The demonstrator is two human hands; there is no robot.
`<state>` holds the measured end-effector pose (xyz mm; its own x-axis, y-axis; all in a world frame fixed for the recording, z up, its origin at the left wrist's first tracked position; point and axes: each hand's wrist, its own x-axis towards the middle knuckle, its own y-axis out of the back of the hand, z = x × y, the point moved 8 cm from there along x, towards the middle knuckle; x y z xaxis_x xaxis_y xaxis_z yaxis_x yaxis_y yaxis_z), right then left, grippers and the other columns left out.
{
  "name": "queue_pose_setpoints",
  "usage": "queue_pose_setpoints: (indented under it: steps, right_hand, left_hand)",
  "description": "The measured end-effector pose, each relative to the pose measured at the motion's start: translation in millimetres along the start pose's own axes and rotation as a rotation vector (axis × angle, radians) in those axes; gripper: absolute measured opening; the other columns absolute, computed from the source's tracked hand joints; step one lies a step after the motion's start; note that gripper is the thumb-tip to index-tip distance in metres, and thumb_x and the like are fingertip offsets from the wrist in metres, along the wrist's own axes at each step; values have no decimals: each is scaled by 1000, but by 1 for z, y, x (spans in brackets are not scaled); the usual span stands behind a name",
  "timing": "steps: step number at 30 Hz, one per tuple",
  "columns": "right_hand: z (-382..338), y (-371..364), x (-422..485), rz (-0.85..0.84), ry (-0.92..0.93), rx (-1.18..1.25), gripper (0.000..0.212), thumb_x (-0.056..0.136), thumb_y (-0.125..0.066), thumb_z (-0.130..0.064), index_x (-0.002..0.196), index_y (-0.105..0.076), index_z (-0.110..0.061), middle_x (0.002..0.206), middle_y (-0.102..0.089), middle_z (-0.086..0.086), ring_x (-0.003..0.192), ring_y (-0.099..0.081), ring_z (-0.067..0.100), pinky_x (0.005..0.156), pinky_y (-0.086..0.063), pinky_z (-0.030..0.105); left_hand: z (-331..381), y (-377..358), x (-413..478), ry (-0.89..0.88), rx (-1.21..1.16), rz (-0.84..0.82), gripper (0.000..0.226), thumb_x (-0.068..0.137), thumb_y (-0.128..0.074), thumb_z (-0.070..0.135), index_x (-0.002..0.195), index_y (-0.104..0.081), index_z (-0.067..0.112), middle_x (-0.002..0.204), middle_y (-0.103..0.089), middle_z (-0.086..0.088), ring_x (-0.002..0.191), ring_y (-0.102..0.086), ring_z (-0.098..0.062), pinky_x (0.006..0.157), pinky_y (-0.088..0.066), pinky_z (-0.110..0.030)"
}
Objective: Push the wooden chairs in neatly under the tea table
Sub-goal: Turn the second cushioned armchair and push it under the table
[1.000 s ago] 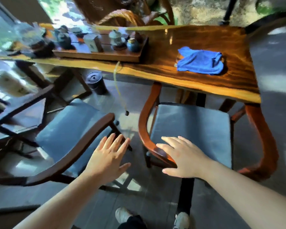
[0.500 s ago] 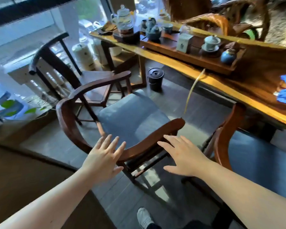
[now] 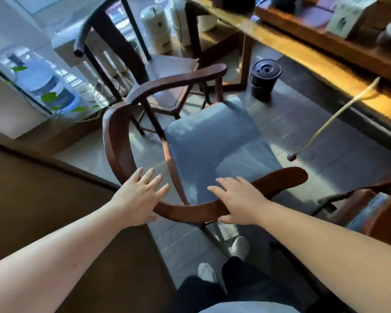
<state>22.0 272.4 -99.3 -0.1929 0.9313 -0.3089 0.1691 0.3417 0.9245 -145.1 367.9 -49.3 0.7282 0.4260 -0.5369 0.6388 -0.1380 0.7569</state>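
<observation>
A wooden chair (image 3: 116, 136) with a curved back rail and a blue-grey seat cushion (image 3: 215, 150) stands on the floor away from the tea table (image 3: 321, 62), turned at an angle to it. My left hand (image 3: 142, 195) lies flat on the rail's left bend with fingers spread. My right hand (image 3: 239, 202) rests on the rail's near right part, fingers extended over the cushion and thumb under the rail. A second wooden chair (image 3: 375, 213) with a blue cushion shows partly at the right edge, close to the table.
A dark chair (image 3: 113, 44) stands just behind the first one. A black lidded bin (image 3: 265, 80) sits on the floor by the table leg, and a yellow hose (image 3: 339, 109) hangs from the table. A tea tray (image 3: 303, 28) lies on the table. A water bottle (image 3: 43, 82) stands at left.
I have turned left from the right-hand chair to the left-hand one. Both hands moved forward and now lie on its back rail.
</observation>
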Motion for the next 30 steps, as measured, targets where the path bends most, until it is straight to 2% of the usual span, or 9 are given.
queue_pose_setpoints:
  steps: [3, 7, 10, 12, 15, 20, 22, 24, 30]
  right_hand:
    - [3, -30, 24, -94, 33, -11, 88, 73, -65, -58, 142, -25, -21, 145, -34, 13, 131, -32, 31, 107, -27, 51]
    - [7, -68, 44, -230, 42, -17, 85, 64, -68, -52, 134, -31, -21, 122, -50, 8, 111, -48, 30, 88, -40, 46]
    - [7, -72, 45, -165, 94, -38, 60, 62, -68, -41, 112, -45, -19, 102, -55, 4, 93, -55, 28, 65, -36, 38]
    - [7, -67, 41, -125, 136, -35, 42, 63, -67, -37, 94, -44, -20, 94, -57, 1, 84, -57, 27, 60, -29, 35]
    - [9, -63, 39, -153, 142, -12, 39, 65, -67, -38, 90, -42, -24, 93, -58, -1, 84, -58, 25, 60, -30, 33]
    - [31, -60, 19, -229, 144, -20, 34, 65, -64, -40, 89, -44, -26, 87, -56, -4, 81, -59, 23, 58, -37, 33]
    - [53, -61, 2, -271, 119, -37, 31, 64, -61, -41, 85, -44, -28, 83, -56, -6, 79, -60, 22, 62, -46, 35]
    - [76, -62, -15, -308, 86, -69, 29, 63, -58, -41, 83, -41, -29, 83, -57, -6, 81, -60, 22, 68, -49, 38]
    - [140, -59, -59, -359, 20, -195, 31, 62, -56, -29, 91, -46, -28, 92, -58, -7, 93, -58, 20, 82, -41, 37]
  left_hand:
    - [-11, -22, 5, 31, 20, -129, 87, 82, -56, 60, 149, -16, 21, 155, -23, -14, 141, -13, -38, 114, -12, -55]
    - [-20, -48, 11, 46, 41, -254, 57, 93, -48, 34, 145, -27, 23, 150, -35, -9, 138, -24, -34, 114, -13, -53]
    - [-19, -55, 24, 48, 35, -254, 43, 95, -45, 26, 138, -40, 24, 142, -46, -5, 134, -33, -30, 113, -18, -51]
    - [-14, -61, 33, 7, 36, -238, 33, 94, -45, 24, 127, -50, 24, 129, -56, -1, 122, -45, -29, 105, -30, -47]
    - [-13, -67, 37, -47, 67, -187, 26, 92, -43, 20, 115, -55, 22, 113, -63, 2, 107, -53, -28, 93, -39, -42]
    - [16, -44, 42, -135, 8, -154, 19, 93, -45, 20, 108, -57, 19, 103, -66, 0, 91, -60, -27, 80, -47, -40]
    - [42, -24, 44, -191, -20, -142, 18, 94, -48, 20, 109, -56, 17, 100, -66, -1, 88, -61, -26, 72, -47, -37]
    - [67, -3, 49, -226, -27, -115, 18, 94, -49, 19, 111, -55, 16, 97, -66, -1, 86, -62, -26, 64, -41, -33]
    - [127, 46, 72, -315, -36, -80, 21, 93, -50, 15, 113, -51, 9, 94, -67, -5, 87, -62, -30, 67, -38, -36]
